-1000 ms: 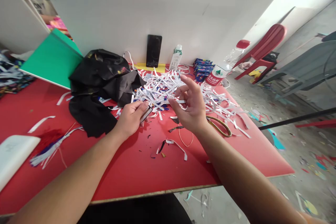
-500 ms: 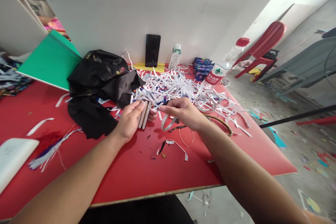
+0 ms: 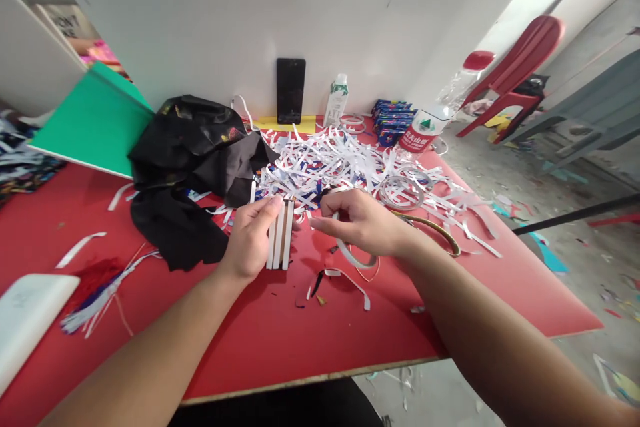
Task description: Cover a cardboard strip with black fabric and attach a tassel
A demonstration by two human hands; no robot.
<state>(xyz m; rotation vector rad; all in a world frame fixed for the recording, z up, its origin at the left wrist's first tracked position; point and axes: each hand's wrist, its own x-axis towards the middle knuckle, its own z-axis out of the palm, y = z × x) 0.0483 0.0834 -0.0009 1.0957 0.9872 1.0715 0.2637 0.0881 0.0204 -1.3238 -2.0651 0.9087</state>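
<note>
My left hand [image 3: 253, 237] is closed around a small flat block with white and brown stripes [image 3: 281, 240], thumb on its top end. Just to the right, my right hand [image 3: 360, 220] has its fingers curled in and its thumb pointing at the block. From this hand hangs a narrow white loop [image 3: 359, 259] that looks like a thin roll of tape; part of it is hidden behind the fingers. Beyond both hands spreads a heap of white paper strips [image 3: 340, 153]. A loose curved strip [image 3: 357, 283] lies on the red table [image 3: 300, 340] below them.
Black cloth [image 3: 190, 147] and a green board [image 3: 95, 120] lie to the left. Against the wall stand a phone [image 3: 291, 90] and a small carton-like bottle [image 3: 336, 100]. Blue packets [image 3: 393, 121], a large plastic bottle [image 3: 420, 133] and thin rings [image 3: 401, 192] are right.
The striped block has turned more upright and now shows its stripes more fully. My right hand's loop has swung to the right, under the palm. The camera view has shifted slightly.
</note>
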